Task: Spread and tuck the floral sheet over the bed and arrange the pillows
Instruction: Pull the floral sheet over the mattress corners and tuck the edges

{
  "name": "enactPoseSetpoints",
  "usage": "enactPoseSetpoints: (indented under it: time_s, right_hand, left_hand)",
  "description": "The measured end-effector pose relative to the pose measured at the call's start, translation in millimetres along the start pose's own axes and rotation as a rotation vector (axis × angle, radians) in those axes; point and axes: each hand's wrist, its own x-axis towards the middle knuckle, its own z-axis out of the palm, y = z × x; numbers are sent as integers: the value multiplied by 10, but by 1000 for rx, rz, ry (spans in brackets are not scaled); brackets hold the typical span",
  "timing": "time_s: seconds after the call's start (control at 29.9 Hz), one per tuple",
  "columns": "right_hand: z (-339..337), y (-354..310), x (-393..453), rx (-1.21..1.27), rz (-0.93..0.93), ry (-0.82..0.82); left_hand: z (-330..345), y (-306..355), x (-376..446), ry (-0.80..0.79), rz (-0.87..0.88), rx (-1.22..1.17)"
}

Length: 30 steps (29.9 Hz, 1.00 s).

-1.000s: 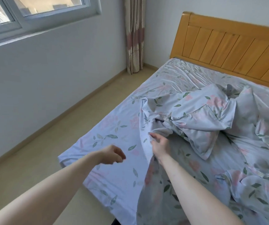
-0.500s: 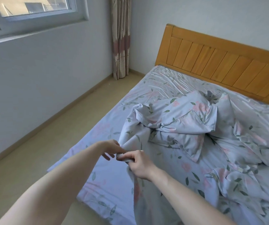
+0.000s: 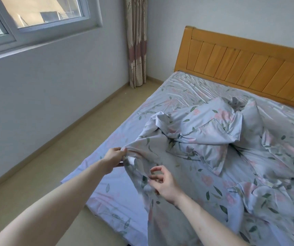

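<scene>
Head view: bed (image 3: pixel 169 89) with wooden headboard (image 3: pixel 249 68) at far right, window (image 3: pixel 36 18) and curtain (image 3: pixel 136 41) to the left

Floral sheet (image 3: pixel 187 144) lies bunched in a heap across the middle of the mattress, over a flat layer of the same print. One edge is drawn out of the heap toward the near-left corner of the bed. A pillow (image 3: pixel 212 121) in matching fabric sits within the heap, partly wrapped by folds; a second may lie behind it, cannot tell

Left hand (image 3: pixel 113 158) pinches the drawn-out edge, fingers and thumb closed on a gathered fold. Right hand (image 3: pixel 162 181) sits just beside the same edge lower down, fingers loosely curled, thumb and forefinger close to the cloth; whether it actually holds fabric, cannot tell

Orientation: the held edge runs roughly from the left hand down toward the near foot of the bed, hanging over the mattress side. The bulk of the sheet has no clear long axis while crumpled; the ridge of folds trends from the hands up toward the headboard

Risks, as judged from here
- Pulling on the edge could drag the pillow along, since folds are wrapped around it
- The pinched fold may not be a true corner; spreading from it would lay the sheet askew
- A one-handed pull likely twists the cloth rather than opening it
- A hard tug could shift the flat layer beneath and undo its smoothness
</scene>
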Motion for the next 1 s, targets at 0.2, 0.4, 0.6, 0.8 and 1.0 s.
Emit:
enactPoseSetpoints:
  time_s: [0.2, 0.4, 0.6, 0.8, 1.0]
  right_hand:
    - [-30, 77, 313, 389, 407, 165]
    - [262, 64, 582, 544, 540, 84]
    - [356, 86, 734, 221, 626, 36]
    - [577, 635, 666, -39, 852, 157]
    - [1039, 1169, 1098, 426, 728, 580]
  left_hand:
    - [-272, -49, -302, -39, -1, 65]
    - [-304, -16, -362, -143, 41, 82]
    - [-370, -6, -251, -145, 83, 101]
    - [-746, 6, 85, -199, 62, -9]
    - [-1248, -82, 494, -372, 61, 145]
